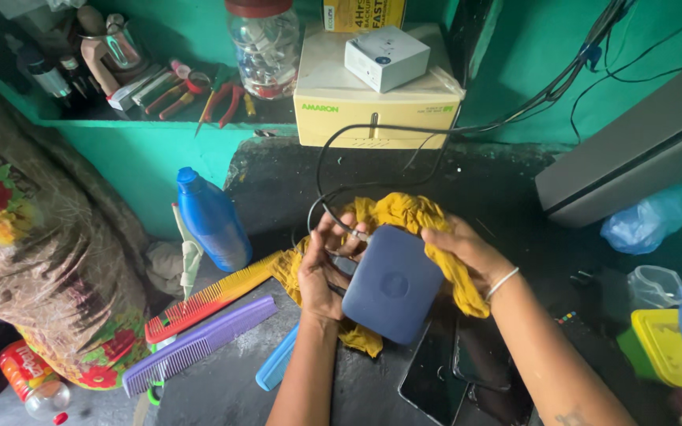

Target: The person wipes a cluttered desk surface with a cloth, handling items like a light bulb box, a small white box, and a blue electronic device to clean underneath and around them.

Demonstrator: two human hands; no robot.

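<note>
My left hand point(321, 268) pinches the metal plug end of a black cable point(333, 170) between thumb and fingertips, right at the upper left corner of a flat dark-blue device point(394, 284). My right hand point(459, 248) cups that device's upper right edge through a yellow cloth point(404, 213), fingers pressed onto the fabric; how tightly they close I cannot tell, since the cloth hides the fingertips. The device rests tilted on the cloth, above the dark worktop point(507, 189), near its front edge.

Assessment of the step in hand: the plug appears to be meeting a port on the device's top edge. I judge the plug should stay square to that edge, with the right hand bracing the body so it does not slide on the loose cloth. A fold of fabric near the port could foul the seating and wants keeping back.

The cable loops up to a cream box point(372, 102) at the rear; slack looks adequate, so no pull on the plug is expected.

Surroundings: two dark phones point(467, 371) lie just under the device's lower edge. To the left, a red-orange comb point(215, 296), a purple comb point(199, 343) and a blue comb point(278, 359) lie near my left wrist, and a blue bottle point(211, 217) stands beyond. A yellow container point(661, 347) sits well to the right.
</note>
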